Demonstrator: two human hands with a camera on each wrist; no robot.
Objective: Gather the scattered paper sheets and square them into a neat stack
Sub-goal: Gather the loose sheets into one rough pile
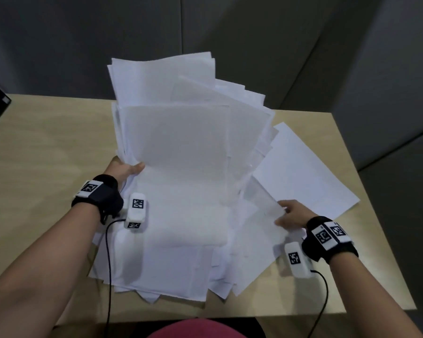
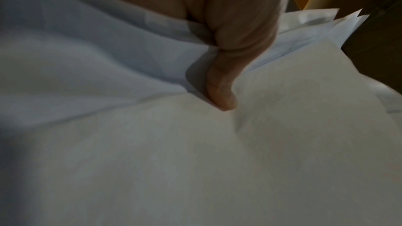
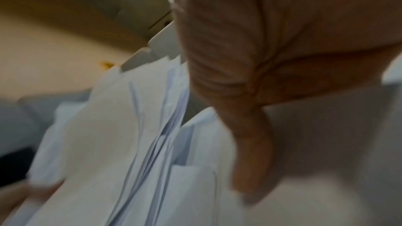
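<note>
under the left hand [image 1: 125, 168] there's a big messy bundle of paper sheets [image 1: 178, 142], thumb on top and the rest of the fingers tucked behind, so it's gripping the left edge with the far end tipped up off the tabletop [image 1: 34, 154]. over by the right hand [image 1: 291, 215], the fingers are curled round the edge of a few more sheets, pinching them. looks roughly half done to me: most of the paper is pulled into one pile, but the edges fan out everywhere. one loose sheet [image 1: 310, 172] lies flat just past the right fingertips, not yet gathered. all the squaring is left.
</note>
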